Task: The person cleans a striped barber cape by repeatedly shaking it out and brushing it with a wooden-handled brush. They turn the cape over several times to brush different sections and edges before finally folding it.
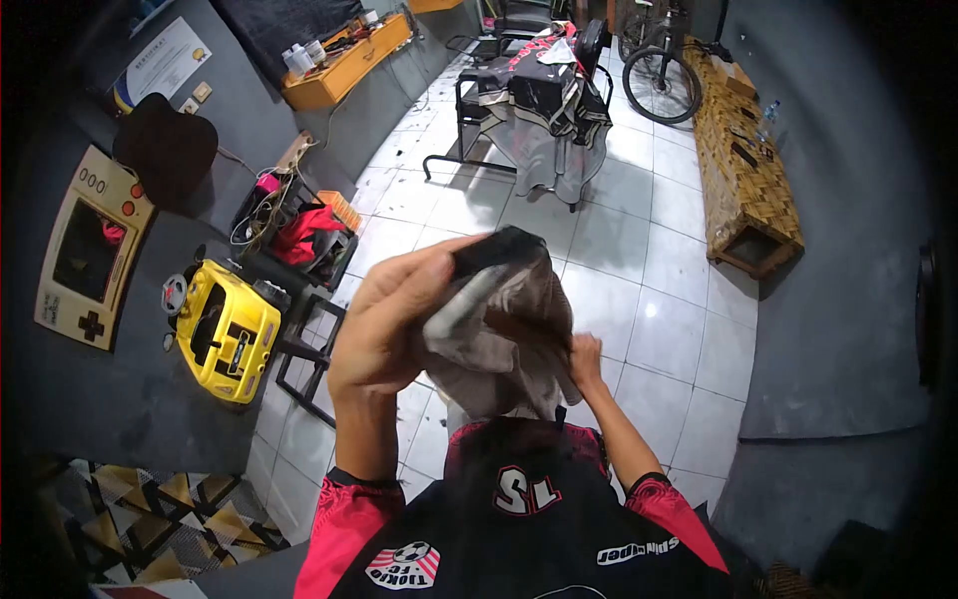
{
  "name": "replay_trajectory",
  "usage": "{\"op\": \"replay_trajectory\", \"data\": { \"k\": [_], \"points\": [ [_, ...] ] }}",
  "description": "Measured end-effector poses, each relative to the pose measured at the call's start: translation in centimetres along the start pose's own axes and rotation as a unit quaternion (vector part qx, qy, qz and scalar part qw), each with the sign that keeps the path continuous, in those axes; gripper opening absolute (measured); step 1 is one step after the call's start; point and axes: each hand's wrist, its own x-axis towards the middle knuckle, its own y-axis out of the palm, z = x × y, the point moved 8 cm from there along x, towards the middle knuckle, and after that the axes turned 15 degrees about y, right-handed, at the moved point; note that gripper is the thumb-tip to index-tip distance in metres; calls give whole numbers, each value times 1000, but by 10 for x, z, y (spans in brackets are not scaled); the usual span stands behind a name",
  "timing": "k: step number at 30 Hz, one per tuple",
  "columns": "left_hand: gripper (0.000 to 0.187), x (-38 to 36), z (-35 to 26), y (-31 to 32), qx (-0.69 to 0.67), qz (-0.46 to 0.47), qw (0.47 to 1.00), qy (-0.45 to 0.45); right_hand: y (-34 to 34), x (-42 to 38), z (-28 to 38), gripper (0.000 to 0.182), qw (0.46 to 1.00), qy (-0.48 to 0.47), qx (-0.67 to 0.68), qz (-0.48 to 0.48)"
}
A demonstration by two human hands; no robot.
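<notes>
A bunched grey-brown cloth (534,354) with a black edge (514,248) hangs in front of my chest. My left hand (394,314) is raised close to the camera, its fingers closed on the upper left part of the cloth by the black edge. Lower and farther right, my right hand (586,359) has its fingers curled at the cloth's right side, gripping it there. Folds hide some of the fingertips. Below the cloth shows the black and red jersey (529,509) that I wear.
A chair (464,125) draped with dark and grey sheer fabric (554,150) stands ahead. On the left are a yellow toy car (232,329), a black stand (299,374) and a wooden wall shelf (349,65). A woven-pattern bench (743,180) and a bicycle (664,80) are at right.
</notes>
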Motion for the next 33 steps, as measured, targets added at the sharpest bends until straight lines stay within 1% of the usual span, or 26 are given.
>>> {"op": "replay_trajectory", "data": {
  "k": [1,2,3,4,6,7,9,10,11,12,13,14,16,17,19,20,22,23,24,25,26,27,28,30,32,33],
  "points": [
    [46,-2,-10,1,19,-4,999,35,39,-13,-46,19,980,118,-106,120],
    [49,-3,-20,1,38,-7,997,72,66,-31,-87,24,966,141,-176,130],
    [49,-3,-25,-6,52,-27,994,89,23,-45,-76,26,956,164,-197,144],
    [49,-4,-28,-15,52,-57,992,99,43,-55,-103,30,950,156,-206,175],
    [45,-4,-28,-27,50,-59,991,109,6,-64,-92,38,939,182,-196,215],
    [43,-1,-25,-27,80,-58,990,97,-4,-63,-82,39,950,142,-132,245],
    [40,3,-18,-28,140,-53,986,73,-26,-52,-58,43,952,60,-2,299],
    [38,6,-9,-22,93,-19,995,35,-60,-41,-28,42,949,35,74,306],
    [38,6,1,-22,112,3,994,8,-95,-30,10,41,939,10,150,310],
    [37,6,10,-21,132,27,991,-20,-130,-20,36,39,957,-49,195,209],
    [37,5,14,-14,152,56,986,-48,-162,-14,57,38,960,-106,237,103],
    [37,3,18,-6,165,58,983,-62,-184,-8,72,37,950,-128,283,40],
    [37,-3,26,0,174,118,973,-98,-216,3,95,34,912,-116,391,-49],
    [38,-4,22,8,181,134,968,-108,-218,5,101,33,914,-136,370,-93],
    [38,-8,10,12,183,140,969,-95,-210,6,109,30,911,-178,327,-178],
    [38,-10,4,13,184,141,969,-87,-188,11,103,29,936,-161,276,-150],
    [38,-18,-9,8,174,96,978,-60,-129,16,68,27,973,-124,171,-90],
    [38,-22,-18,1,162,76,983,-45,-93,13,39,25,991,-60,101,-70],
    [39,-25,-27,-6,149,57,987,-29,-46,8,-3,26,999,44,-5,0],
    [41,-29,-30,-18,118,22,993,-4,-9,-2,-45,32,974,159,-119,107],
    [38,-30,-38,-18,125,-2,992,34,16,-19,-83,36,953,218,-124,168],
    [36,-29,-38,-25,160,-52,984,52,24,-35,-104,37,952,225,-136,160],
    [34,-29,-38,-33,194,-102,973,70,24,-43,-109,38,950,232,-130,164],
    [29,-25,-18,-61,184,-143,971,61,16,-61,-123,42,944,253,-122,176],
    [27,-15,-4,-77,256,-149,954,53,-1,-67,-110,44,951,209,-85,211],
    [27,-10,5,-74,245,-137,959,49,-7,-66,-101,45,954,187,-63,226]
  ]
}}
